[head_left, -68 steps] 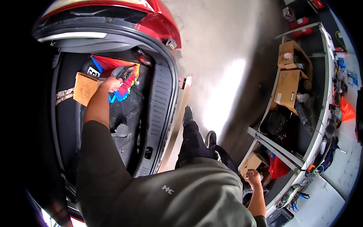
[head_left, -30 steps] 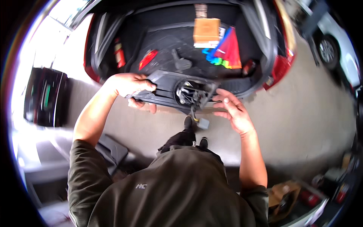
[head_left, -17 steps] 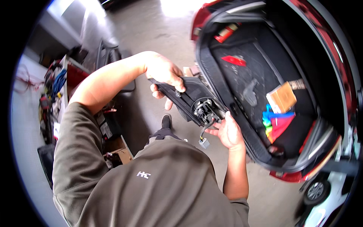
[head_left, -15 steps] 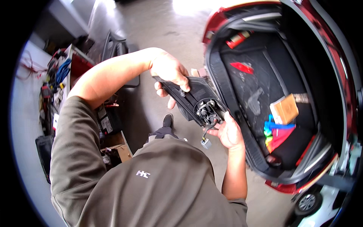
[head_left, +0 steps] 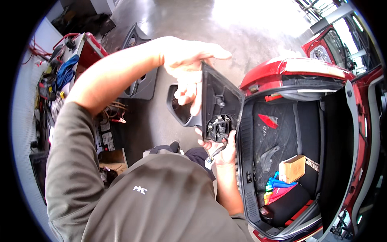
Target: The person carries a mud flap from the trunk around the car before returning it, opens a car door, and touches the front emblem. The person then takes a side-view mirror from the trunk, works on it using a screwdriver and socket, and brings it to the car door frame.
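Boot: the open car boot takes the right side, and its sill is just beside the mirror; whether they touch, I cannot tell.
In the boot: a box lies against a coloured cloth; a grey bracket lies near them, and a red lamp lies farther ahead.
Left side: a crowded table with a blue rag is beyond the left sleeve; a door panel is on the floor, partly covered by the left forearm.
Open room: the floor is widest ahead, past the left hand; between door panel and boot it is narrower, and there one shoe shows.
Mirror: it is between both hands, before the body, to the left of the sill; its plate faces up to the view, its housing is behind the left fingers, and a plug hangs on a cable from the lower end.
Left hand: it comes over the top with bent wrist; one digit points straight to the right, other fingers bend along the plate's left side; how firmly it holds, I cannot tell.
Right hand: from below it grips the mirror's lower end, thumb at the right edge.
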The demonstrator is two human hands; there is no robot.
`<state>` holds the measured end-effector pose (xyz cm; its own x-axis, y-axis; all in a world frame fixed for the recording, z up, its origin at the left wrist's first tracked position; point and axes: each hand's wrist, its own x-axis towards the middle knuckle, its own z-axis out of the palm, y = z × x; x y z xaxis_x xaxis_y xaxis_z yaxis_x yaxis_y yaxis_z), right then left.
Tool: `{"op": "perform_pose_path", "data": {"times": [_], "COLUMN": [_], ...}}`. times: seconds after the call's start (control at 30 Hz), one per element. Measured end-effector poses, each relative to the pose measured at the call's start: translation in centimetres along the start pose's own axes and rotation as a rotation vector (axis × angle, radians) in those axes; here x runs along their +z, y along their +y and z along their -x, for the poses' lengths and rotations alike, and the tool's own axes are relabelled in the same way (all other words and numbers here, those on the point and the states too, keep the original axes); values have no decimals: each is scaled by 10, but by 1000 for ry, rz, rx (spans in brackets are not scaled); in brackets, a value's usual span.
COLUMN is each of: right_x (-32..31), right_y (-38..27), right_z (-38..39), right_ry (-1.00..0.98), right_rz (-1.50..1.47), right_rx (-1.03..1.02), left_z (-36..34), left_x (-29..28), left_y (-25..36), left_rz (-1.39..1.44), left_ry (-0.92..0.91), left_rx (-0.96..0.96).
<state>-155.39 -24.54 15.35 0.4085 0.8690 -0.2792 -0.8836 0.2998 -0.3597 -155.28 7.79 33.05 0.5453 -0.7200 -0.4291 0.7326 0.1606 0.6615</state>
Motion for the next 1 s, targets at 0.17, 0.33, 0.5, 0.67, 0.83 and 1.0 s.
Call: {"op": "perform_pose_path", "data": {"times": [0.17,0.33,0.5,0.67,0.83,1.0], "right_x": [8,16,35,43,61,74], "right_y": [-43,-104,-154,-198,-228,-275], "right_z": [-87,-171,-253,-354,-478,-598], "right_ry": [-228,-235,-289,-361,-270,-74], "right_rz": [-124,-63,-7,88,114,-13], "right_rx": [26,84,176,233,246,247], "left_z": [-4,-15,13,11,25,31], "left_x": [-39,-53,-130,-215,-335,-453], "left_y": [5,55,126,167,236,323], "left_rz": [-448,-965,-1627,-758,-830,-1390], "left_ry": [320,787,814,276,170,170], "left_rx": [526,833,894,498,394,587]}}
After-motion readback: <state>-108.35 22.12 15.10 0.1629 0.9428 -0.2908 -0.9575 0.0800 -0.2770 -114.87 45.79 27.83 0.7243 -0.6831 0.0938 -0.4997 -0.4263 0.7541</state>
